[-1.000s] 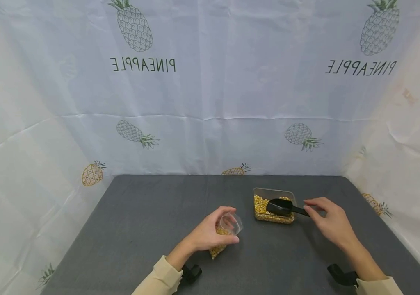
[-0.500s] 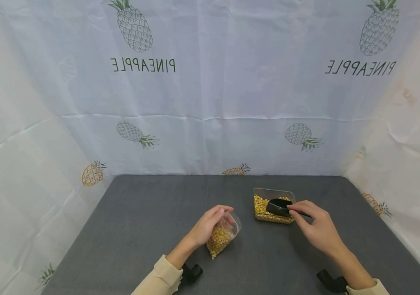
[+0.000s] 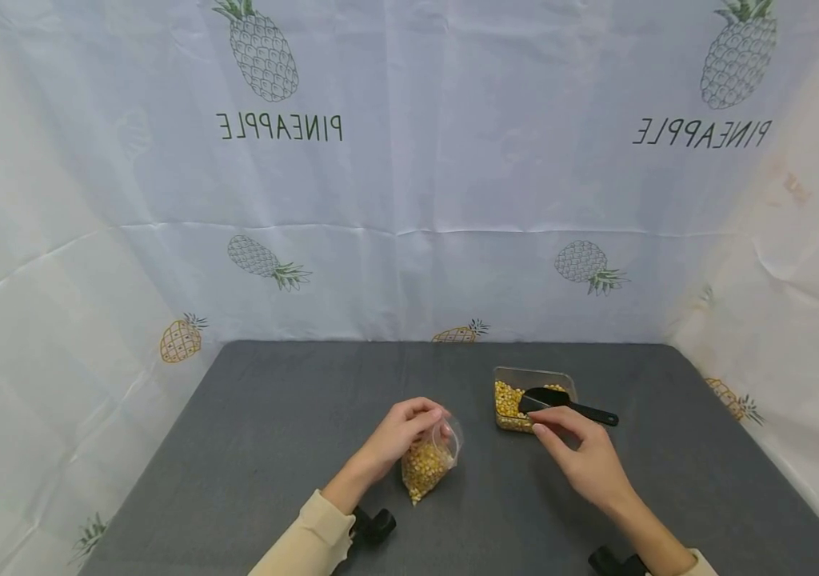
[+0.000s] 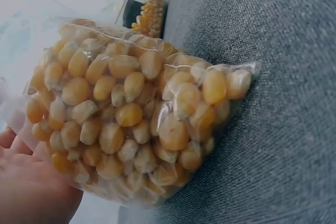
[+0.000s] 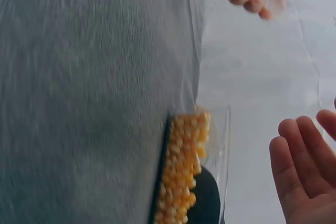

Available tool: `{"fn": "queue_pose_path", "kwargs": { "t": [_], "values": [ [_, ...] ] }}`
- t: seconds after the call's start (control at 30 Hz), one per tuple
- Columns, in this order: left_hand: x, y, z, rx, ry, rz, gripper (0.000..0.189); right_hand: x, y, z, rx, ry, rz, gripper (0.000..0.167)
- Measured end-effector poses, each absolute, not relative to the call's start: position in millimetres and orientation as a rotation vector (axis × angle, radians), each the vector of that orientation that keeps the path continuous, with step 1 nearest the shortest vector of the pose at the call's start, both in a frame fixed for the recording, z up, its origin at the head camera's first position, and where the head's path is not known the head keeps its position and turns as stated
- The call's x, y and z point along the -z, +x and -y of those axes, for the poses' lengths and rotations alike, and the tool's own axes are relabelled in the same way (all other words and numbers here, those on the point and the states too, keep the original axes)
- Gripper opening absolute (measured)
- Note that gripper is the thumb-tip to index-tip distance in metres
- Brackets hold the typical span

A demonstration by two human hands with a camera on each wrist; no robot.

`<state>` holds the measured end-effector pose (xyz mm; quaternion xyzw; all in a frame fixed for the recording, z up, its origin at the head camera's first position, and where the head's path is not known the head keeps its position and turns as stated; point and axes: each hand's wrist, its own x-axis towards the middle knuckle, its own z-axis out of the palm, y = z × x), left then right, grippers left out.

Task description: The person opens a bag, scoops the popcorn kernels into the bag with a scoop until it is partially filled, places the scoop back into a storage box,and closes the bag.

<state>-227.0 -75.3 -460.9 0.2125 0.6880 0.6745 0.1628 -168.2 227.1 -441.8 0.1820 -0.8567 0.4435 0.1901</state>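
My left hand [image 3: 397,438] holds a clear plastic bag [image 3: 424,470] of yellow corn kernels by its upper part. The bag's mouth gapes toward the right, and its bottom corner points down at the table. In the left wrist view the kernel-filled bag [image 4: 131,108] takes up most of the picture. My right hand [image 3: 585,460] is in the air with nothing in it, its fingers extended in the right wrist view. Behind it a black scoop [image 3: 597,414] lies across a clear rectangular container [image 3: 535,378] of corn kernels, its handle sticking out past the right side.
A dark grey cloth-covered table [image 3: 309,400] lies under everything. White curtains [image 3: 409,176] printed with pineapples enclose its back and sides. Black wrist mounts [image 3: 379,526] show below the hands.
My right hand has moved left, away from the scoop handle and toward the bag. The left hand has shifted its hold on the bag, which stands more upright. The scoop stays in the container.
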Motion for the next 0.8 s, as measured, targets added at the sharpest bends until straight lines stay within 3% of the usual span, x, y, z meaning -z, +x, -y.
{"fn": "queue_pose_path", "kwargs": {
  "t": [0.8],
  "values": [
    [462.8, -223.8, 69.1, -2.171, 0.664, -2.059, 0.023, 447.9, -155.6, -172.8, -1.693, 0.546, 2.523, 0.025]
  ]
}}
